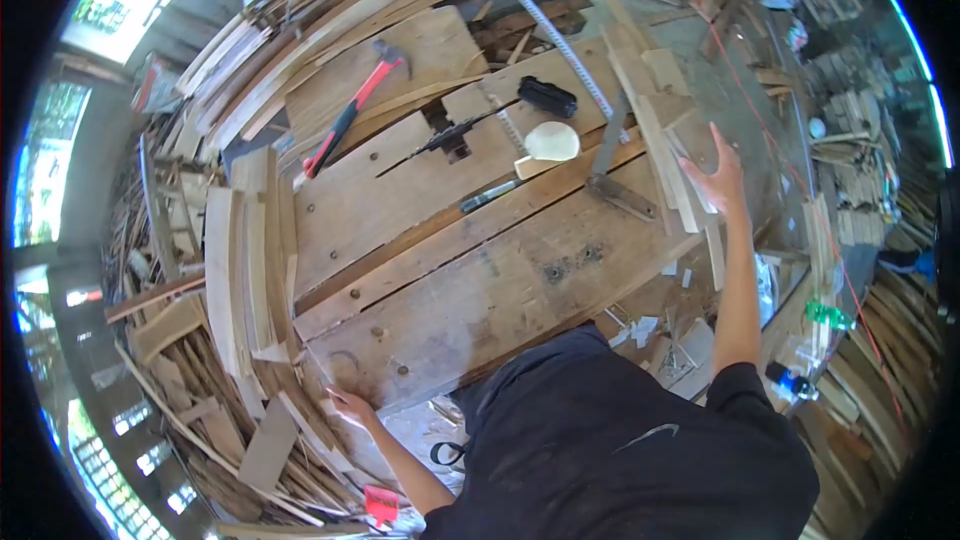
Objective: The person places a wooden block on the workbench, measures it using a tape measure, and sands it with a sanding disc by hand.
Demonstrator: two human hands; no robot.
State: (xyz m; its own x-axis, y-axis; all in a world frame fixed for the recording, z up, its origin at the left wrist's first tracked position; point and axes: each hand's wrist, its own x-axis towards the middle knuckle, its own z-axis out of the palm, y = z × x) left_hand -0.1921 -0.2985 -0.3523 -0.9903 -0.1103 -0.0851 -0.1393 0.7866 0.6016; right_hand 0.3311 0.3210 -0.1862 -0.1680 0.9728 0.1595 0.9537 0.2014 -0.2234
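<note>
My right hand is held over the right end of the wooden workbench, fingers spread and nothing in them. It is nearest to several pale boards lying there; I cannot tell whether it touches them. At the bench's near left corner is my left hand, its fingers stretched out and holding nothing. Between the hands, a square with a wooden stock rests on the bench. Near it lie a pale round-topped object, a black object and a slim dark-handled tool.
A hammer with a red and black handle lies toward the bench's far left. Curved boards are stacked along the left end. A long graduated strip runs in from the top. A green bottle stands out at right, among stacked wood.
</note>
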